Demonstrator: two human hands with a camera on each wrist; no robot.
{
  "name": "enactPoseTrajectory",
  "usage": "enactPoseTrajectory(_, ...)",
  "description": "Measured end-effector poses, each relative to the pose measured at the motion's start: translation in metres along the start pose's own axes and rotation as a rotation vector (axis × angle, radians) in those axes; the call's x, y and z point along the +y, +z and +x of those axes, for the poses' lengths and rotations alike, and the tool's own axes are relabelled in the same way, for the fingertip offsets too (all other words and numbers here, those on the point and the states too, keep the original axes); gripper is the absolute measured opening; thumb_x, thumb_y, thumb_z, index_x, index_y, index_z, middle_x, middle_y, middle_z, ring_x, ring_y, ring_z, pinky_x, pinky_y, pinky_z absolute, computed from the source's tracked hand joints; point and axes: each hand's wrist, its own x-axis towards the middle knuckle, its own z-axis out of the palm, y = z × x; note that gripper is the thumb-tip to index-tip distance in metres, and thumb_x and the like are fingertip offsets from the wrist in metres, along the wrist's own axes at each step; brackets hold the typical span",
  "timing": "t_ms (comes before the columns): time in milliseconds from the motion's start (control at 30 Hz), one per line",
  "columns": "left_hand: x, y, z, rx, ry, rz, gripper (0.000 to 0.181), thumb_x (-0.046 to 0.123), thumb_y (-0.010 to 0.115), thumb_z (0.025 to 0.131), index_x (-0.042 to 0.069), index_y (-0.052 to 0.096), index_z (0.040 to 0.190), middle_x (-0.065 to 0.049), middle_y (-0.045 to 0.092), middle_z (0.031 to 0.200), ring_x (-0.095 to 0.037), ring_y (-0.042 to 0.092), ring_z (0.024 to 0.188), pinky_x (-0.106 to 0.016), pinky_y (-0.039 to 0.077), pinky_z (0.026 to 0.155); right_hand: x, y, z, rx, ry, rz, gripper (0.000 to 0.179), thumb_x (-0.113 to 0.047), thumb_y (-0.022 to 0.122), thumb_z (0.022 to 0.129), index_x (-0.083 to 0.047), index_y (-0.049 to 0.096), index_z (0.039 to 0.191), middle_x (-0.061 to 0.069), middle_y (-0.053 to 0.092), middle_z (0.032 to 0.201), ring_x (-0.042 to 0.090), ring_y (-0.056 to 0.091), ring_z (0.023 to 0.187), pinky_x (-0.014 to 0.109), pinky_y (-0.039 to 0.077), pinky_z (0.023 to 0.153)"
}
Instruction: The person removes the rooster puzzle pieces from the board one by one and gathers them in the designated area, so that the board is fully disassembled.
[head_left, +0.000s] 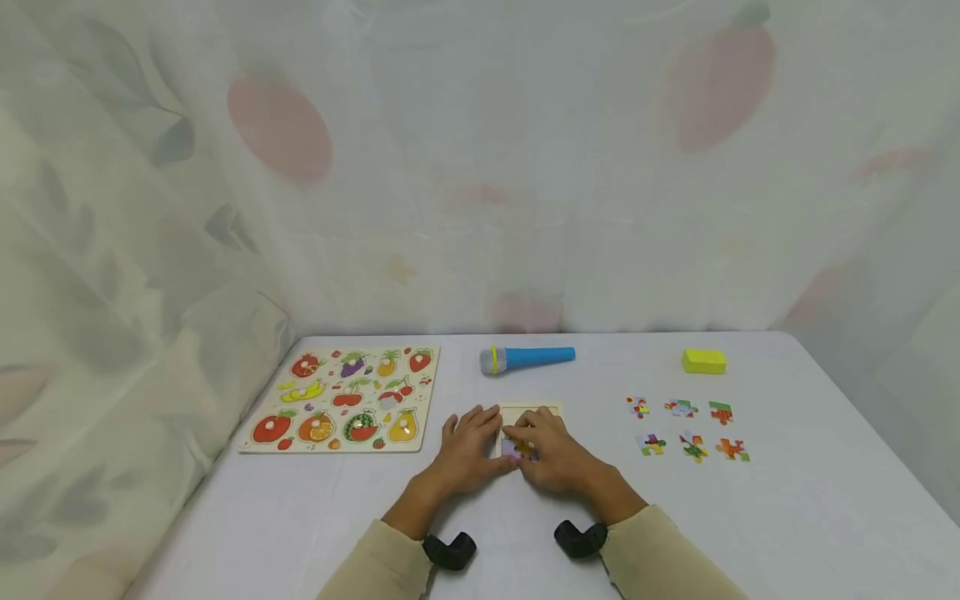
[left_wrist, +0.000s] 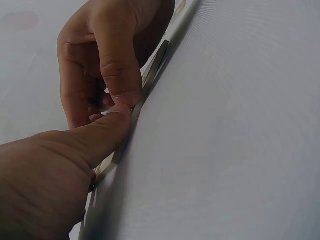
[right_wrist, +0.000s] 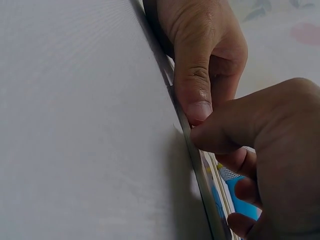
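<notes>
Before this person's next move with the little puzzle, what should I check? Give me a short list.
1. Left hand at the puzzle tray's left side: ok.
2. Right hand over the tray: ok.
3. Picture in the tray lying flat: cannot tell, fingers cover much of it.
4. Every piece in the tray: not ok, six loose pieces lie to its right.
5. Loose pieces spread apart: ok, none overlap.
6. Microphone away from the hands: ok, it lies beyond the tray.

Free lane between hands (head_left: 557, 454) and puzzle pieces (head_left: 682, 407), microphone (head_left: 536, 357) barring straight ahead, fruit board (head_left: 422, 400) at left
</notes>
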Motion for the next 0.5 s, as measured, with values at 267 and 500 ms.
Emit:
enactPoseTrajectory(267, -0.001, 0.000, 0.000, -0.006, 0.001, -0.008, 0.077, 0.051, 0.071, 0.083, 0.006, 0.049, 0.142, -0.006, 0.040, 0.149, -0.031, 0.028, 0.138, -0.062, 0.012, 0.106, -0.002, -0.012, -0.002, 0.113, -0.014, -0.009, 0.044, -0.008, 0.068, 0.082, -0.001, 0.064, 0.125, -0.001, 0.059, 0.104, 0.016, 0.046, 0.093, 0.042, 0.037, 0.081)
enactPoseTrajectory(500, 0.000, -0.001, 0.000, -0.015, -0.005, -0.005, 0.078, 0.051, 0.071, 0.083, 0.005, 0.048, 0.142, -0.006, 0.039, 0.150, -0.031, 0.028, 0.139, -0.062, 0.012, 0.106, -0.002, -0.039, -0.015, 0.206, -0.020, 0.086, 0.048, -0.009, 0.074, 0.079, -0.004, 0.064, 0.126, -0.003, 0.064, 0.108, 0.013, 0.048, 0.097, 0.041, 0.041, 0.084)
